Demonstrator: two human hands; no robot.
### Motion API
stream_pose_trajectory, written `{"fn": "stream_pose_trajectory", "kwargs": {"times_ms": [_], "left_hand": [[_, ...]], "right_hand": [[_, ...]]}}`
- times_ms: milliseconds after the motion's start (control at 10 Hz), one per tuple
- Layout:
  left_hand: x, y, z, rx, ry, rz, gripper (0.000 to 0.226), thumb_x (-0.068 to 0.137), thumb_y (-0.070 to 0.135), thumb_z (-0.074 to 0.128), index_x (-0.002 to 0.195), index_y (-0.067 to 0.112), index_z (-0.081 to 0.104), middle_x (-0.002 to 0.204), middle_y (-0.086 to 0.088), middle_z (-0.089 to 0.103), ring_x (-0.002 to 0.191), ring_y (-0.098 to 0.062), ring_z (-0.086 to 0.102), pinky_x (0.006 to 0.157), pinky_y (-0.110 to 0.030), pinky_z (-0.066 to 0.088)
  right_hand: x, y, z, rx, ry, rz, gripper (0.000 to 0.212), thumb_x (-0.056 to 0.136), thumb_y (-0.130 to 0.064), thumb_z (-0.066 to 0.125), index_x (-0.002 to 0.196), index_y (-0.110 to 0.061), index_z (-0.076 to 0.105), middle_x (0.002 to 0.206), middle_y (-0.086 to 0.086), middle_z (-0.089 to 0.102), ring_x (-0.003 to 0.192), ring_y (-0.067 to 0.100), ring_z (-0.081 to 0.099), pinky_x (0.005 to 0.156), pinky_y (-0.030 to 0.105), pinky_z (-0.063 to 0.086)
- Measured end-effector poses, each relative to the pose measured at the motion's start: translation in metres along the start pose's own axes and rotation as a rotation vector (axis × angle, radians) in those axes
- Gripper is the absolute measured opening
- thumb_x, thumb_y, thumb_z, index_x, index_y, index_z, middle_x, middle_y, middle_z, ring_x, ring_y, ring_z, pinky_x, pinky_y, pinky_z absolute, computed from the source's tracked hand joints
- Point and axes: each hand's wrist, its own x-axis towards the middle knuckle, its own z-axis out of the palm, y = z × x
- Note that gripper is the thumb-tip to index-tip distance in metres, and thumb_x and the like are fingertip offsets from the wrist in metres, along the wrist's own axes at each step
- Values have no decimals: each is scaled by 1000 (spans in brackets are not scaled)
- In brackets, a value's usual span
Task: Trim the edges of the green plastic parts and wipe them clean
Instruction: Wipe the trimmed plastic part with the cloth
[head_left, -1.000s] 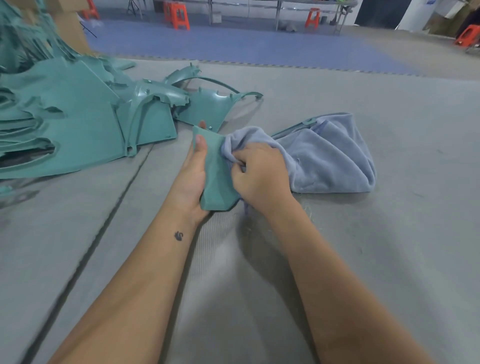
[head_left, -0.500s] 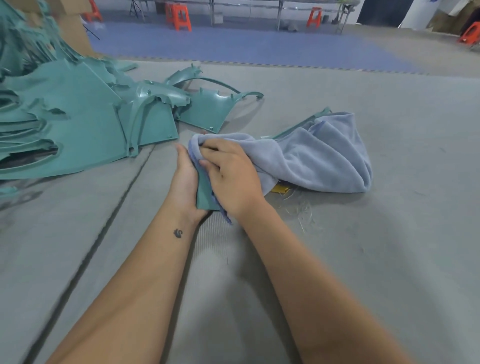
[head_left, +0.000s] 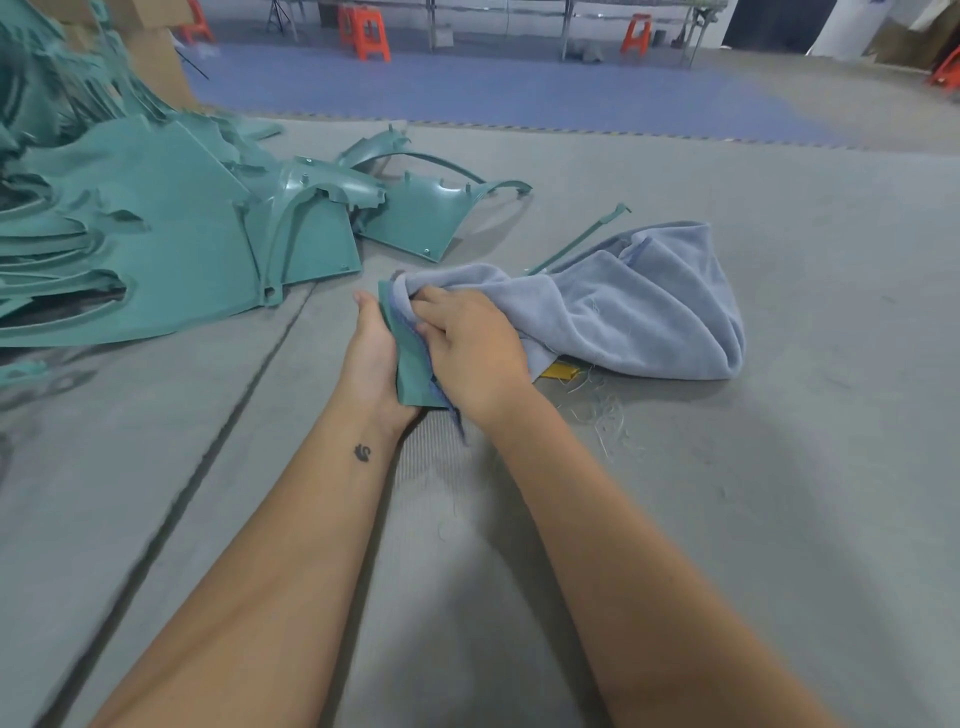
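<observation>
The left hand (head_left: 371, 353) cups a small green part (head_left: 413, 374) from behind, the part standing on edge just above the grey surface (head_left: 779, 467). The right hand (head_left: 467, 348) presses a fold of the blue cloth (head_left: 623, 312) against the part's facing side, fingers curled into the fabric. Both grips are closed: left on the part, right on the cloth.

Handling, as judged: the part looks thin, light and fairly stiff, with a smooth skin likely to slip under a wipe. A hold across the back with the thumb at the top edge, as the left grip has it, should brace it; trimmed edges may be sharp. The cloth is soft and limp, and most of it trails on the surface to the right of the grip.

Count: one part in hand; one cloth; one thin green strip (head_left: 576, 244) beyond the cloth; one yellow item (head_left: 558, 371), part hidden under the cloth, kind unclear. The pile of green parts (head_left: 156, 249) left of the grip overlaps too much to count exactly; several at least. Loose shavings (head_left: 602, 415) lie right of the wrist.
</observation>
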Motion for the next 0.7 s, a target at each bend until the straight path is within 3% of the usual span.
{"fn": "stream_pose_trajectory", "kwargs": {"times_ms": [100, 200, 300, 400, 500, 600, 700], "left_hand": [[3, 1, -5, 142, 62, -25, 55, 95, 68, 21, 87, 25, 54, 60, 9, 69, 52, -8, 67, 51, -23, 55], [-5, 2, -10, 125, 116, -53, 55, 95, 69, 23, 82, 22, 49, 49, 8, 64, 43, -9, 63, 41, -21, 51], [-14, 10, -3, 297, 45, -58, 51, 100, 60, 25, 80, 19, 48, 44, 5, 61, 37, -8, 59, 37, -18, 46], [-3, 9, 10, 947, -3, -384, 49, 100, 14, 43, 55, 1, 58, 29, -8, 47, 16, -15, 40, 20, -17, 27], [-12, 10, 18, 847, 109, -248, 41, 100, 36, 41, 79, 5, 59, 47, -5, 62, 34, -13, 58, 30, -18, 41], [-10, 6, 16, -78, 209, 85, 53, 105, 44, 21, 131, 8, 50, 122, -9, 65, 106, -14, 66, 63, -8, 47], [-8, 4, 14, -87, 85, 55, 56, 103, 53, 20, 141, 21, 45, 129, 2, 62, 108, -12, 65, 77, -22, 54]], "right_hand": [[-15, -4, -11, 57, -113, 51, 26, 95, -1, 44, 105, -11, 65, 89, 2, 67, 74, 17, 61, 72, 33, 51], [-33, -10, -22, 132, -183, 69, 26, 95, -1, 42, 92, -17, 62, 70, 4, 65, 48, 16, 60, 50, 32, 53], [-41, -18, -21, 14, -162, -37, 22, 89, 2, 48, 90, -18, 59, 81, 3, 65, 61, 16, 58, 61, 32, 47], [-37, -20, -10, 80, -76, -100, 23, 86, 9, 48, 87, -13, 54, 86, 4, 61, 81, 17, 52, 72, 25, 37], [-30, -16, 0, 240, 22, -50, 14, 87, 6, 47, 87, -2, 59, 89, 6, 64, 86, 19, 55, 79, 29, 43], [-22, -12, 7, 305, 79, -12, 15, 90, 0, 47, 92, -3, 62, 86, 0, 64, 80, 11, 54, 75, 24, 43], [-12, -13, 8, 338, 83, 16, 23, 90, -4, 46, 104, -10, 64, 91, -8, 64, 78, 1, 57, 71, 10, 42]]}}
